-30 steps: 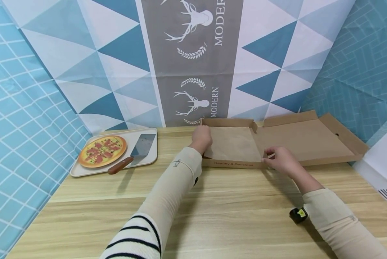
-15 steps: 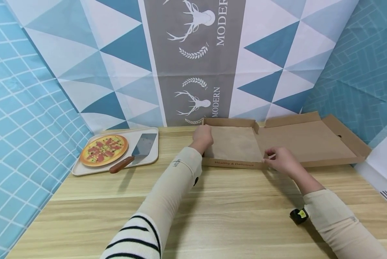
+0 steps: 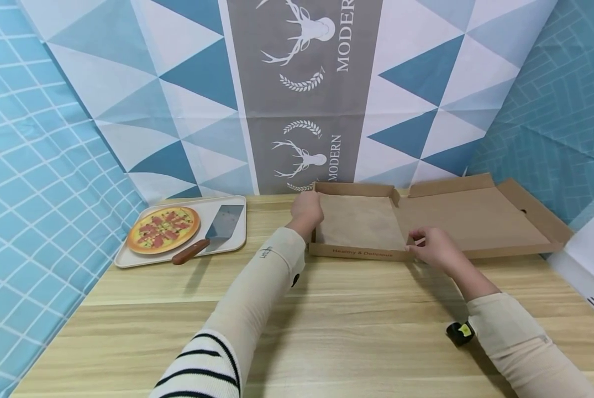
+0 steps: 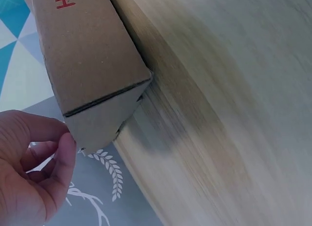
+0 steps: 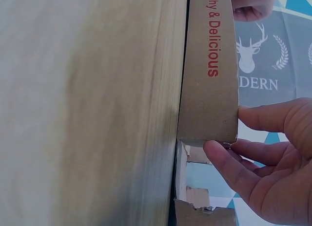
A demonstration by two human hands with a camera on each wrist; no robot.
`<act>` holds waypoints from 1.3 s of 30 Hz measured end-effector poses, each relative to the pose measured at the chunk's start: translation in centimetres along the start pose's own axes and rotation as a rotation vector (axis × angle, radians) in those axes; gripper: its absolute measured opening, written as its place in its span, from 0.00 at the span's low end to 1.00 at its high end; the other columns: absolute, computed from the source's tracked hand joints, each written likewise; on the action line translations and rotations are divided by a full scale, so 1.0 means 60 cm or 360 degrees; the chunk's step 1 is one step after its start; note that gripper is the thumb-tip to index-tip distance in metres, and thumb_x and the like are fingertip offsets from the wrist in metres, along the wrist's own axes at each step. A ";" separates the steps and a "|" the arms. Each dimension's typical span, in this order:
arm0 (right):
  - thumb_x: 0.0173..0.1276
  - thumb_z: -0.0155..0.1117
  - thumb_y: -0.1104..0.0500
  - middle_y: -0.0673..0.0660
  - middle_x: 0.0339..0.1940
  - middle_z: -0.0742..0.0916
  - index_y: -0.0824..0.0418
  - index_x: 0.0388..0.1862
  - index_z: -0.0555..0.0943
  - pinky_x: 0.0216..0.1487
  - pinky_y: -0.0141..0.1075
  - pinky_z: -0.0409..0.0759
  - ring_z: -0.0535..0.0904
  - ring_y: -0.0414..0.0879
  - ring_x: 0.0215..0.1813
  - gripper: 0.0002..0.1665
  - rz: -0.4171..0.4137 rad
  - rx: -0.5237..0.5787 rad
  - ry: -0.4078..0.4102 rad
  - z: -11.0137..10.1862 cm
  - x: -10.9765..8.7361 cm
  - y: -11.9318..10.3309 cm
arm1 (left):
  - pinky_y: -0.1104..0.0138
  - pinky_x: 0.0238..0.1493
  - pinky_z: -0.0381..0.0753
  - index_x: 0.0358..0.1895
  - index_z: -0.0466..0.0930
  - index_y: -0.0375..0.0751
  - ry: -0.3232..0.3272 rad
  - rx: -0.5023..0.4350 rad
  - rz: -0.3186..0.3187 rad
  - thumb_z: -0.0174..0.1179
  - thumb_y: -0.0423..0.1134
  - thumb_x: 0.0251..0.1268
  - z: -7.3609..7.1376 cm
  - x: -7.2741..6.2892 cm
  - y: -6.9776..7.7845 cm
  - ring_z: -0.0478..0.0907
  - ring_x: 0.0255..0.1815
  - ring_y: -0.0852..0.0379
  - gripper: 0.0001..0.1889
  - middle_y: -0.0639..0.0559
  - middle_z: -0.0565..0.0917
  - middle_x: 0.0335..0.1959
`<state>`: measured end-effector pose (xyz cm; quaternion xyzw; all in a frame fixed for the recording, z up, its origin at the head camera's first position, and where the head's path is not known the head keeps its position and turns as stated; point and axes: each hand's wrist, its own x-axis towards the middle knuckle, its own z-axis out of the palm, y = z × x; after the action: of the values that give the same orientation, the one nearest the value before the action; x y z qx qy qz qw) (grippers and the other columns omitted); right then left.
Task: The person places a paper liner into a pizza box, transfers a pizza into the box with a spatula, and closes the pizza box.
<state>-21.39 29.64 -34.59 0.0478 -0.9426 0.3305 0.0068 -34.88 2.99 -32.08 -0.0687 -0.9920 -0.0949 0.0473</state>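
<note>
An open cardboard pizza box (image 3: 361, 253), printed "Healthy & Delicious" on its front wall, lies at the back of the table with its lid (image 3: 468, 221) folded out to the right. My left hand (image 3: 307, 213) is at the box's left wall; in the left wrist view thumb and index finger pinch that wall's upper edge, other fingers curled. At the front right corner my right hand (image 3: 432, 246) pinches the box between thumb and fingers, as the right wrist view shows. Brown paper (image 3: 358, 221) covers the bottom of the box.
On the left, a pale tray (image 3: 237, 235) bears a pizza (image 3: 163, 230) and a pizza server (image 3: 224, 222) whose wooden handle (image 3: 191, 251) overhangs the tray's front edge. Patterned cloth (image 3: 297, 110) hangs behind the wooden table (image 3: 326, 320). A white object (image 3: 592, 249) stands at the right edge.
My left hand has shifted slightly left relative to the box, at its left wall. The right hand keeps its hold on the corner. The whole head view has drifted slightly.
</note>
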 end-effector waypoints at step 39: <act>0.64 0.66 0.65 0.76 0.54 0.76 0.75 0.54 0.77 0.44 0.56 0.77 0.77 0.68 0.51 0.22 -0.0146 -0.0371 0.0175 -0.004 -0.019 -0.036 | 0.67 0.16 0.65 0.18 0.68 0.44 -0.0193 0.0135 0.0258 0.58 0.28 0.54 -0.038 -0.059 -0.023 0.68 0.22 0.56 0.12 0.53 0.70 0.18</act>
<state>-20.03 28.21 -33.10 0.0716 -0.9696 0.2201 0.0790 -31.40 0.74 -30.47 -0.1522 -0.9873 -0.0445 -0.0025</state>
